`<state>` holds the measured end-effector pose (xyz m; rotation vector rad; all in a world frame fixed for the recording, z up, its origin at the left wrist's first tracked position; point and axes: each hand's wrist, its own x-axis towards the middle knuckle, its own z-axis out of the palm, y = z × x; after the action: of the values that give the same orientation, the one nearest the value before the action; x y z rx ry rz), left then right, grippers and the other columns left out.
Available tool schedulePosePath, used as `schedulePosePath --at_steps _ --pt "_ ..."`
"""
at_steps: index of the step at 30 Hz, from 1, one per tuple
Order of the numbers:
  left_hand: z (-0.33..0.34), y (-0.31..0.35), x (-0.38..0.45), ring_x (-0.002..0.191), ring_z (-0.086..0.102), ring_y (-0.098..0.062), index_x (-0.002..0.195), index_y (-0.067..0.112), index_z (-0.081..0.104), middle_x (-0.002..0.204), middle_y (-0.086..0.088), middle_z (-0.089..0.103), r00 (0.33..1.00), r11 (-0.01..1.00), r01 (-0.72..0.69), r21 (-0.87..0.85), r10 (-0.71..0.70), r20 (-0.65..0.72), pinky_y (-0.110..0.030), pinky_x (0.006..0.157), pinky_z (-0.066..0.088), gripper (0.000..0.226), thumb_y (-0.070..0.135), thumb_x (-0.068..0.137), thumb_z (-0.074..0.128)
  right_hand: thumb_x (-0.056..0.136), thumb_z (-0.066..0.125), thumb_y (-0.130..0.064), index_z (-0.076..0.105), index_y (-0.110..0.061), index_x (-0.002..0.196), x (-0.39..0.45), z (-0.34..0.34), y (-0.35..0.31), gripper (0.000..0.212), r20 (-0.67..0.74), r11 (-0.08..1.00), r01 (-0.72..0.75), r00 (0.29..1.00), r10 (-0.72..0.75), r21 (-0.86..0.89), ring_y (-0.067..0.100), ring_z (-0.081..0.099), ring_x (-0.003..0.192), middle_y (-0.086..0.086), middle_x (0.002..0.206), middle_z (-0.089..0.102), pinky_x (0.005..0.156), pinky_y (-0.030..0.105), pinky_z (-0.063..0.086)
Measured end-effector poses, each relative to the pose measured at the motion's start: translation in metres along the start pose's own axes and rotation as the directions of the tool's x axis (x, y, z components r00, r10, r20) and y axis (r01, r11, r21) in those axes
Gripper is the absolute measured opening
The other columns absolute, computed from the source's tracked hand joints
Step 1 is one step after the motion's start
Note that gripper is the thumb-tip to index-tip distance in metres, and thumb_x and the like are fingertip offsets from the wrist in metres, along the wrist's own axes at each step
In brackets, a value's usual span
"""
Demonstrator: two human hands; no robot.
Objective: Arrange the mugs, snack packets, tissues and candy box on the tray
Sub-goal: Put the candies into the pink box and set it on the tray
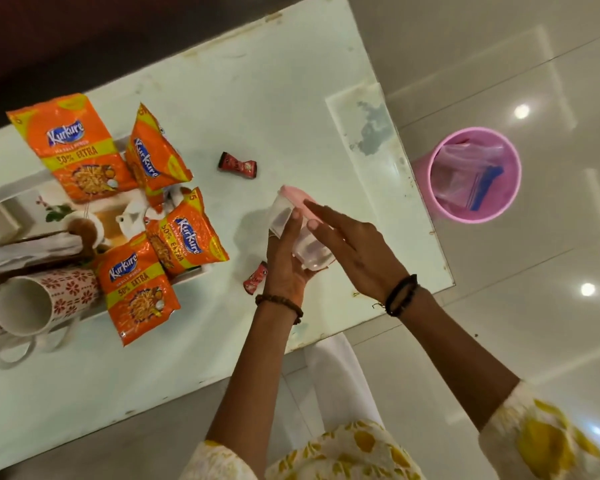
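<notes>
Both hands are on the candy box (303, 237): left hand (286, 265) grips it, right hand (355, 251) rests flat-fingered. Tray (0, 209) sits well off past the left hand.

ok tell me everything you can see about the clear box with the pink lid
The candy box is a small, clear plastic tub with a pink lid on its far end. It is tilted on its side above the white table. The left hand grips it from below; the right hand rests open against it. Its contents are unclear.

Left hand (286, 258) cupped, right hand (355, 249) flat
</notes>
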<state>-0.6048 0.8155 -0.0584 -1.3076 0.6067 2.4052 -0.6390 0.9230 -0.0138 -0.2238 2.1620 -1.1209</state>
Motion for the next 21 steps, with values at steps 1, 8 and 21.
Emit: schedulePosePath --at_steps 1,8,21 --pt "-0.007 0.0 -0.003 0.11 0.058 -0.028 0.126 0.02 0.053 0.126 -0.011 0.057 1.0 1.0 -0.016 -0.011 0.016 -0.001 -0.05 0.096 0.041 0.075 0.053 0.059 0.066 0.097 0.033 -0.039 0.049 -0.026 0.129 -0.001 0.003 -0.001 0.038 -0.028 0.999 -0.013 1.0 0.014 0.041 0.026 0.062 0.104 0.013 0.117 0.066 0.089 0.041 0.052" --pt "-0.071 -0.004 -0.036 0.077 0.071 -0.024 0.116 0.032 0.052 0.091 -0.006 0.074 0.968 0.971 -0.14 -0.196 0.176 0.179 -0.041 0.066 0.059 0.089 0.059 0.038 0.082 0.098 0.036 -0.028 0.054 -0.004 0.096 0.025 0.013 0.009 0.03 -0.202 0.996 -0.08 0.977 0.073 -0.026 0.038 0.061 0.058 0.027 0.069 0.062 0.058 0.051 0.054" --pt "-0.147 -0.038 -0.062 0.09 0.065 -0.022 0.115 0.035 0.058 0.112 -0.007 0.065 0.982 0.901 -0.17 -0.4 0.189 0.008 -0.037 0.077 0.055 0.055 0.059 0.065 0.063 0.078 0.052 0.003 0.046 -0.014 0.128 0.051 0.095 0.009 0.053 -0.154 0.891 0.015 0.984 -0.095 -0.455 0.035 0.061 0.076 0.012 0.138 0.038 0.061 0.035 0.049"
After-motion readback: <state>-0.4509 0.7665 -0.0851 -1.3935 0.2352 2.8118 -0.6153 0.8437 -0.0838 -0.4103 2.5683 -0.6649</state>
